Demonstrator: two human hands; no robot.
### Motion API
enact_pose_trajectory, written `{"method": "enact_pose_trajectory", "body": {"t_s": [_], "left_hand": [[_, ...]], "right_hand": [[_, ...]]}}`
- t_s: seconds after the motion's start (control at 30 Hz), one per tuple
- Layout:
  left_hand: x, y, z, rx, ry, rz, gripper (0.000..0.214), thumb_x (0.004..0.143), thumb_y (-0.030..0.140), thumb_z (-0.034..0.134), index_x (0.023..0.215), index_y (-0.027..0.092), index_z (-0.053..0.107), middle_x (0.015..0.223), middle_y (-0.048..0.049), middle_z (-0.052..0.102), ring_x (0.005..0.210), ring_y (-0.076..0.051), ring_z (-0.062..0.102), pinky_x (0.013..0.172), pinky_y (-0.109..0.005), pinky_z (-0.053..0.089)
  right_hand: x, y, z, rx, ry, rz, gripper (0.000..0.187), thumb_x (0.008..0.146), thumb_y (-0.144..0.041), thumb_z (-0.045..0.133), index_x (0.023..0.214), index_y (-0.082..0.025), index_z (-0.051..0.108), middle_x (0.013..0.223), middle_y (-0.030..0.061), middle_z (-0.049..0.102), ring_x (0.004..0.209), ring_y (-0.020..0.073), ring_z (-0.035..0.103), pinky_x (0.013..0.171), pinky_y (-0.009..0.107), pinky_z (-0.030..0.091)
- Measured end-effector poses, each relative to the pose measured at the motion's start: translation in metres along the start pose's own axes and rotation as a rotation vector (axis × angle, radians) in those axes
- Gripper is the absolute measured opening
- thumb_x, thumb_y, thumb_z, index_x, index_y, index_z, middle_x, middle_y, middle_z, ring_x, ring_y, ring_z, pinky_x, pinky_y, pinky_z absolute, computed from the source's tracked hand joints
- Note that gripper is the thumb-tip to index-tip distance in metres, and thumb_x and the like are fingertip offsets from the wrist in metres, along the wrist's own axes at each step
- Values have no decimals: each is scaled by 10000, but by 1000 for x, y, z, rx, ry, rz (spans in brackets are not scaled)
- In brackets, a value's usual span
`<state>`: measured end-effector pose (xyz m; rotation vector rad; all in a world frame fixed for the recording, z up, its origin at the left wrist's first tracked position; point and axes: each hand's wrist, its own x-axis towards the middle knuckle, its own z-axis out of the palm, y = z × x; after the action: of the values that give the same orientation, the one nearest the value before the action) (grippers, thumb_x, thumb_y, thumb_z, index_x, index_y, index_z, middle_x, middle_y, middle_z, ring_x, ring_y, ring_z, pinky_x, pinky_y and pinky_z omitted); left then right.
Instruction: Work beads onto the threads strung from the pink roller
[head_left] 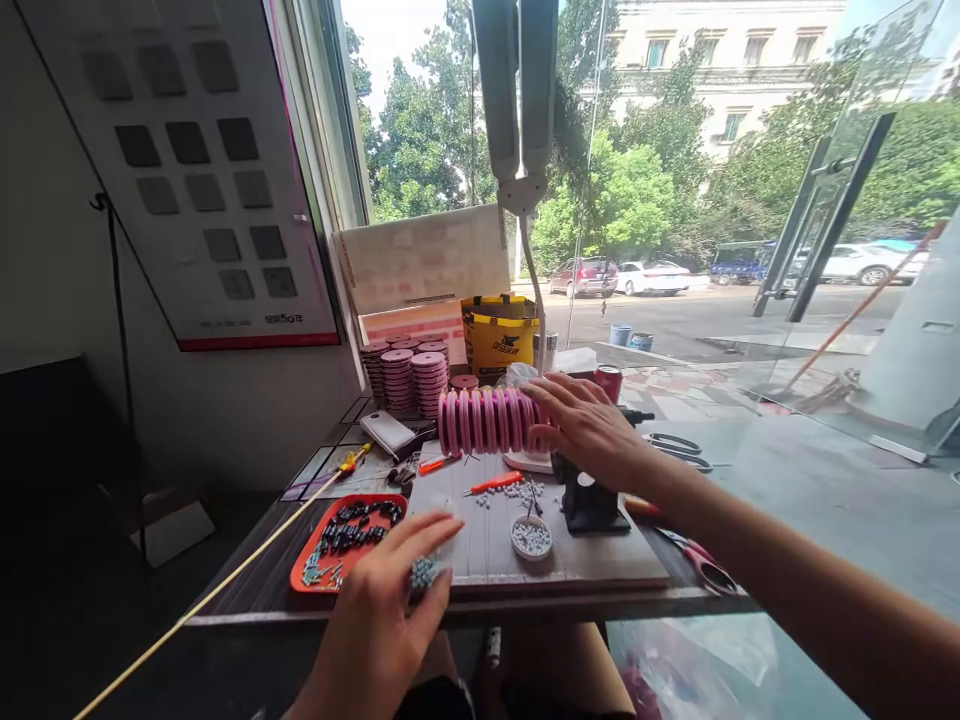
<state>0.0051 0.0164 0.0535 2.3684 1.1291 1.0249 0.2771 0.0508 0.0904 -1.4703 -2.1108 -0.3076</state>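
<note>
Resting on row of pink spools point(487, 420), right hand point(589, 425) fingers spread; left hand point(382, 620) pinches small clear bead bag point(424, 572); one bead dish point(531, 537), one red tray point(315, 570).

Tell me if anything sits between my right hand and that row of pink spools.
Nothing visible does. The right hand already rests its fingers on the right end of the row of pink spools. The left hand is apart, near the red tray, pinching small pale beads.

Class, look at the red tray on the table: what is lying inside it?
The red tray holds a heap of small dark pieces and a few light bluish ones near its front corner. The left hand covers the tray's near right edge, hiding whatever lies there.
</note>
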Motion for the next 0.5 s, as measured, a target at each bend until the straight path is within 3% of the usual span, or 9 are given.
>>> {"method": "enact_pose_trajectory", "body": {"t_s": [0.1, 0.17, 0.23, 0.3, 0.37, 0.5], "left_hand": [[53, 29, 2, 289, 122, 251, 350, 815, 172, 452, 1137, 223, 578, 1212, -32, 586, 1050, -206, 579, 869, -333, 502], [85, 39, 4, 491, 120, 248, 386, 810, 218, 506, 1196, 221, 533, 1285, -48, 527, 988, -256, 609, 768, -377, 538], [113, 37, 2, 626, 85, 131, 505, 769, 350, 585, 1247, 217, 486, 1328, -94, 478, 938, -319, 619, 730, -439, 528], [136, 26, -5, 619, -8, -37, 642, 709, 518, 600, 1253, 197, 482, 1261, -146, 530, 972, -372, 590, 775, -489, 486], [151, 10, -12, 534, -120, -137, 718, 675, 650, 540, 1236, 203, 499, 1128, -153, 620, 988, -370, 580, 805, -476, 462], [162, -10, -15, 410, -188, -131, 665, 704, 691, 439, 1165, 224, 548, 1025, -100, 670, 921, -276, 614, 795, -346, 457]], "right_hand": [[44, 19, -5, 102, -198, 22, 352, 923, -338, 336, 1097, -145, 574, 1076, 90, 612, 1000, 222, 537, 914, 383, 379], [62, 25, -4, 151, -256, 24, 423, 933, -347, 261, 897, -164, 641, 848, 28, 658, 774, 161, 592, 746, 285, 465], [70, 27, -3, 182, -266, 47, 479, 930, -355, 233, 776, -166, 645, 722, -4, 643, 667, 133, 585, 642, 236, 470], [68, 26, -7, 183, -207, 97, 472, 918, -374, 254, 752, -159, 640, 704, -2, 636, 675, 137, 589, 645, 237, 463], [54, 29, -15, 158, -80, 176, 420, 900, -399, 297, 845, -157, 636, 810, 22, 653, 783, 166, 595, 726, 269, 451], [-3, 56, -31, 70, 244, 485, 435, 862, -386, 289, 1149, -140, 504, 1087, 123, 600, 1010, 249, 543, 865, 406, 400]]}}
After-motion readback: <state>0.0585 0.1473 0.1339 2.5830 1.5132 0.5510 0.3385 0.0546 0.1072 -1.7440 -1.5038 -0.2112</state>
